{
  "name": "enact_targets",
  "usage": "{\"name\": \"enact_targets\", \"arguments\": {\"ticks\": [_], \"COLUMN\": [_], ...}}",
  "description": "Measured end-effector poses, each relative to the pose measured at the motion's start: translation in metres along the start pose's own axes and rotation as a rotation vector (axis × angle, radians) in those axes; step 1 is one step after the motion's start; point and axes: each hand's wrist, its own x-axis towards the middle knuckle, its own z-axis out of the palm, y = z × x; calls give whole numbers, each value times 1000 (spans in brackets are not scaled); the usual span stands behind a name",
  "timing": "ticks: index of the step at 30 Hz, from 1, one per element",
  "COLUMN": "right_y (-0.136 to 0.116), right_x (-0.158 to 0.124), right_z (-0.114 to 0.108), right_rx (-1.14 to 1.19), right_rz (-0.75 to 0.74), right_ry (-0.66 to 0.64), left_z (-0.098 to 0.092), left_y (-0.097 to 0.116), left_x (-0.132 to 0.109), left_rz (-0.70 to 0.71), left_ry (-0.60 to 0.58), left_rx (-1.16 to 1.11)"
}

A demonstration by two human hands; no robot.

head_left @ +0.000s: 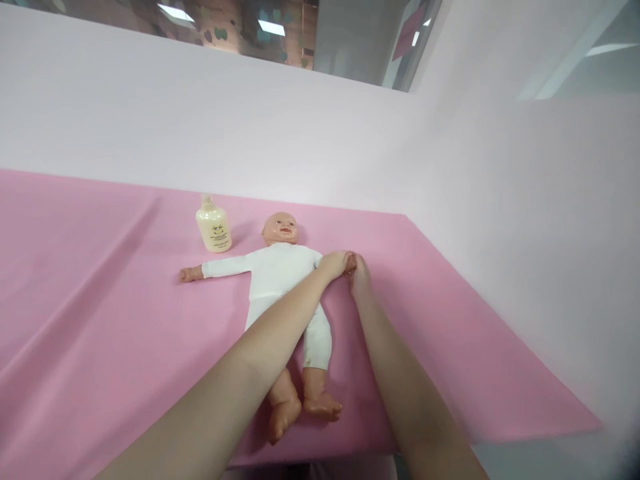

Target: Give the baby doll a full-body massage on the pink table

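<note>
A baby doll (280, 273) in a white cloth suit lies on its back on the pink-covered table, head toward the wall and feet toward me. Reaching across its body, my left hand (334, 265) is closed around the doll's arm near the wrist, on the right side of the view. From the outer side, my right hand (360, 275) grips the doll's small hand (351, 263). My fingers partly hide that hand and most of that arm. The doll's other arm (227, 267) stretches out to the left, untouched.
A pump bottle (214, 227) of pale yellow liquid stands left of the doll's head. The pink cloth (125, 320) has folds at the left. White walls (200, 127) border the table at the back and right, with a window (360, 40) above.
</note>
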Motion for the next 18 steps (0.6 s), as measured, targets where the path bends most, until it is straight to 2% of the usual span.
{"name": "enact_targets", "arguments": {"ticks": [4, 18], "right_y": [-1, -1], "right_x": [1, -5], "right_z": [0, 0], "right_rx": [-1, -9], "right_rz": [43, 4], "right_ry": [-9, -13], "left_z": [-1, -6], "left_y": [2, 4], "left_x": [-3, -6], "left_rz": [3, 1], "left_ry": [-11, -33], "left_rx": [7, -1]}}
